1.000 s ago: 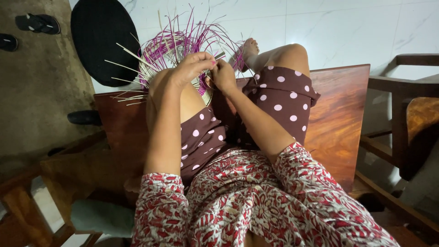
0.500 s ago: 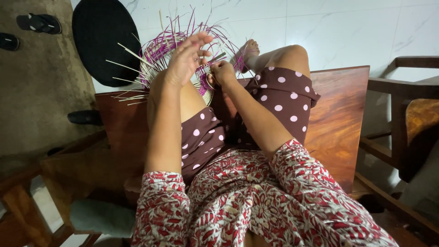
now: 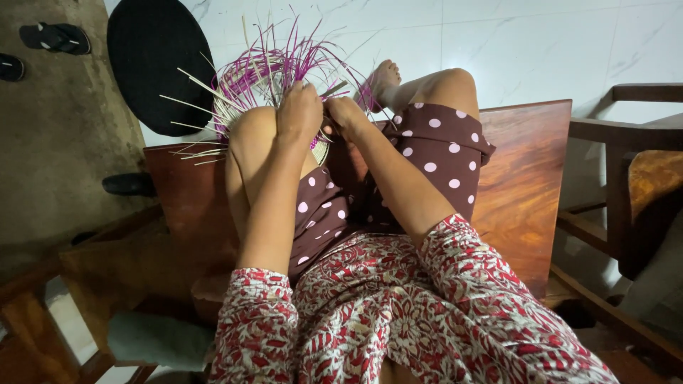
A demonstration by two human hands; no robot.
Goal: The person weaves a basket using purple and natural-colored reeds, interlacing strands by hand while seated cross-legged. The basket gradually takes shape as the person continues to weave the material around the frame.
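Pinching purple strands, both hands: left hand (image 3: 299,114), right hand (image 3: 346,114), fingers curled on half-woven basket (image 3: 263,82) rim past knees.

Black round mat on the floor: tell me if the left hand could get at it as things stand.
Probably not directly: the left hand rests on the woven basket, whose splayed strands stand between it and the black round mat.

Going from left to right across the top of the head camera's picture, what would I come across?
Dark sandal → round black mat → half-woven basket of purple and pale strips → left hand → right hand → bare foot → raised knee → wooden chair arm.
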